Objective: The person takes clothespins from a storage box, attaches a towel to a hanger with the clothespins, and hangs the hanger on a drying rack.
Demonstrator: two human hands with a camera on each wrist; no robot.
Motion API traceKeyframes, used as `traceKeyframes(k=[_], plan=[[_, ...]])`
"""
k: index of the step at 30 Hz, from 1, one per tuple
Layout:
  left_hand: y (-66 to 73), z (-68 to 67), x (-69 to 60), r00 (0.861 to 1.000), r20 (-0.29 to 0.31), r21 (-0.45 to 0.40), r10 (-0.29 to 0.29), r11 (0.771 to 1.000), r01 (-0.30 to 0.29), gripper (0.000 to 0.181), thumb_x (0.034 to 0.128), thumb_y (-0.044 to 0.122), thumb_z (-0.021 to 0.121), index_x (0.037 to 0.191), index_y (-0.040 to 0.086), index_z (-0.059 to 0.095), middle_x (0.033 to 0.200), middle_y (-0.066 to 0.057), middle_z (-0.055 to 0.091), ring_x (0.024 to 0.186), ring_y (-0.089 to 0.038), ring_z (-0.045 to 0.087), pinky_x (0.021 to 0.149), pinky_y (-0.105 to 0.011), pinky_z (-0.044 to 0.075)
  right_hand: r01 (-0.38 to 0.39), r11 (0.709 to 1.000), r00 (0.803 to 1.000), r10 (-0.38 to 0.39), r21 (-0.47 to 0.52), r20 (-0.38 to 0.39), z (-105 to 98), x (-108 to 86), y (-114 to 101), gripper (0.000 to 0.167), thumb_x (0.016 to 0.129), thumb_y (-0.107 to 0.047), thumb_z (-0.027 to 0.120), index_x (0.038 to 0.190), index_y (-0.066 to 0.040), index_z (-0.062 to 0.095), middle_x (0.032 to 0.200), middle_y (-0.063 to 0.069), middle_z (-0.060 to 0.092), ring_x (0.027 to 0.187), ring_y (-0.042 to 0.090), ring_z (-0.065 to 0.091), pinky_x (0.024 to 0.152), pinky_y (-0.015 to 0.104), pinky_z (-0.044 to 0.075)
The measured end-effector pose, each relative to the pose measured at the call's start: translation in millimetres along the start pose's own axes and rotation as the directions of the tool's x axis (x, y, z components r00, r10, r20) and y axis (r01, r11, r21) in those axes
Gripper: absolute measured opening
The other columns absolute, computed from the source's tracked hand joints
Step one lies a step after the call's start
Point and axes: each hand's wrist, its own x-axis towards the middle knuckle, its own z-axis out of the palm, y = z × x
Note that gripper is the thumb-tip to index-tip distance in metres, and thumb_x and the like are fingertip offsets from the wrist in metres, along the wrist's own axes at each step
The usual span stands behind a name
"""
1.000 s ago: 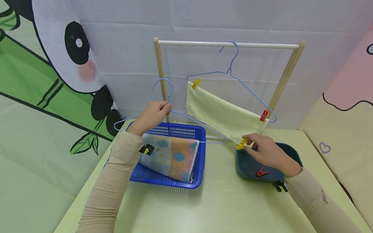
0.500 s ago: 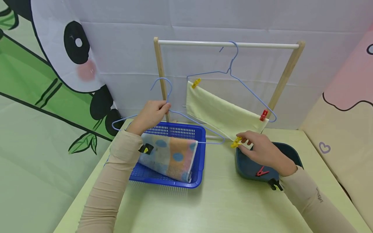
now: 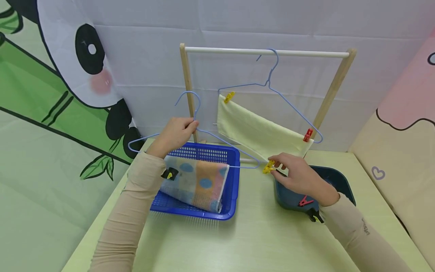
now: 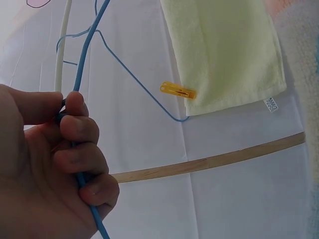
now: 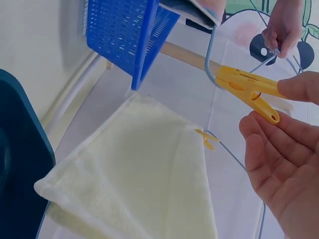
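Observation:
My left hand (image 3: 176, 135) grips a blue wire hanger (image 3: 221, 136) at its neck, above the blue basket. A patterned towel (image 3: 195, 185) with blue dots hangs across that hanger's lower bar, over the basket. Between thumb and fingers, my right hand (image 3: 299, 174) pinches a yellow clothespin (image 5: 246, 89), near the hanger's right corner and apart from the towel. Behind, a pale yellow towel (image 3: 258, 130) hangs from a second blue hanger (image 3: 292, 107), pinned by a yellow clothespin (image 3: 229, 97) and a red clothespin (image 3: 307, 135).
A wooden rack with a white rod (image 3: 221, 50) stands at the back and bears the second hanger. The blue basket (image 3: 234, 189) sits on the table (image 3: 251, 241). To its right, a dark teal bin (image 3: 287, 202) holds a red clothespin (image 3: 306, 200).
My right hand has moved left with the yellow clothespin, towards the held hanger's right corner. The left hand and its hanger have shifted very slightly left.

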Motion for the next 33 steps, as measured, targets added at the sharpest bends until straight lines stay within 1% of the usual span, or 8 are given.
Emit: traceKeyframes(k=[2, 6, 9, 11, 16, 19, 26, 33], plan=[[0.2, -0.3, -0.1, 1.0, 0.004, 0.001, 0.0, 1.0, 0.0, 0.039, 0.1032, 0.026, 0.037, 0.072, 0.009, 0.053, 0.064, -0.007, 0.05, 0.051, -0.021, 0.036, 0.055, -0.034, 0.035, 0.01, 1.0, 1.0, -0.01, -0.002, -0.002, 1.7, 1.6, -2.4, 0.033, 0.083, -0.009, 0.07, 0.114, -0.001, 0.061, 0.095, 0.004, 0.064, 0.077, 0.013, 0.059, 0.065, 0.031, 0.05], [-0.2, -0.8, -0.2, 1.0, 0.004, 0.007, 0.002, 1.0, -0.002, 0.039, 0.103, 0.026, 0.038, 0.072, 0.009, 0.055, 0.069, -0.009, 0.055, 0.052, -0.021, 0.039, 0.056, -0.034, 0.036, 0.01, 1.0, 1.0, -0.011, 0.02, 0.013, 5.9, 4.2, -6.1, 0.031, 0.085, -0.011, 0.07, 0.114, -0.003, 0.061, 0.096, 0.002, 0.063, 0.08, 0.013, 0.058, 0.066, 0.032, 0.05], [-0.4, -1.1, 0.0, 1.0, 0.0, 0.019, 0.005, 1.0, -0.005, 0.038, 0.1028, 0.025, 0.039, 0.072, 0.009, 0.055, 0.074, -0.009, 0.059, 0.053, -0.021, 0.041, 0.056, -0.034, 0.037, 0.014, 0.999, 1.0, -0.015, 0.032, 0.027, 9.4, 5.6, -7.2, 0.032, 0.085, -0.012, 0.07, 0.114, -0.004, 0.061, 0.097, 0.001, 0.063, 0.081, 0.012, 0.057, 0.064, 0.03, 0.049], [-0.6, -1.0, 0.2, 1.0, 0.0, 0.026, 0.011, 1.0, -0.011, 0.039, 0.1027, 0.025, 0.039, 0.07, 0.01, 0.054, 0.073, -0.008, 0.059, 0.053, -0.02, 0.041, 0.057, -0.034, 0.037, 0.017, 0.999, 0.999, -0.018, 0.033, 0.031, 11.5, 6.1, -7.3, 0.032, 0.085, -0.012, 0.07, 0.115, -0.003, 0.061, 0.097, 0.0, 0.063, 0.081, 0.011, 0.057, 0.062, 0.028, 0.048], [-1.1, -0.6, 0.3, 1.0, 0.0, 0.025, 0.028, 0.999, -0.028, 0.04, 0.1025, 0.023, 0.04, 0.067, 0.01, 0.053, 0.064, -0.006, 0.053, 0.05, -0.016, 0.037, 0.056, -0.033, 0.036, 0.018, 0.999, 0.999, -0.02, 0.047, 0.039, 15.1, 6.4, -7.5, 0.033, 0.085, -0.011, 0.071, 0.115, -0.003, 0.062, 0.097, 0.0, 0.063, 0.082, 0.011, 0.057, 0.062, 0.027, 0.048], [0.0, -0.7, 0.0, 1.0, 0.003, 0.022, 0.023, 0.999, -0.023, 0.04, 0.1025, 0.024, 0.04, 0.068, 0.01, 0.053, 0.06, -0.005, 0.048, 0.048, -0.016, 0.036, 0.055, -0.033, 0.035, 0.02, 0.998, 0.999, -0.022, 0.058, 0.039, 16.2, 7.1, -8.6, 0.032, 0.085, -0.012, 0.07, 0.115, -0.003, 0.062, 0.097, 0.001, 0.063, 0.082, 0.012, 0.057, 0.064, 0.03, 0.049], [1.6, -1.0, -0.3, 1.0, 0.004, 0.037, 0.019, 0.999, -0.019, 0.04, 0.1025, 0.026, 0.04, 0.068, 0.01, 0.052, 0.066, -0.006, 0.053, 0.051, -0.02, 0.039, 0.056, -0.033, 0.036, 0.03, 0.998, 0.999, -0.032, 0.06, 0.031, 17.9, 11.4, -14.4, 0.03, 0.085, -0.012, 0.07, 0.113, -0.004, 0.062, 0.097, 0.002, 0.064, 0.08, 0.014, 0.057, 0.067, 0.029, 0.049], [1.0, 0.0, 0.0, 1.0, 0.003, 0.022, 0.011, 1.0, -0.011, 0.039, 0.1025, 0.026, 0.04, 0.07, 0.009, 0.053, 0.062, -0.006, 0.049, 0.051, -0.02, 0.038, 0.054, -0.033, 0.035, 0.028, 0.997, 0.999, -0.029, 0.067, 0.014, 21.8, 17.5, -20.2, 0.034, 0.085, -0.011, 0.071, 0.117, -0.002, 0.061, 0.098, 0.002, 0.064, 0.081, 0.012, 0.057, 0.065, 0.03, 0.049]])
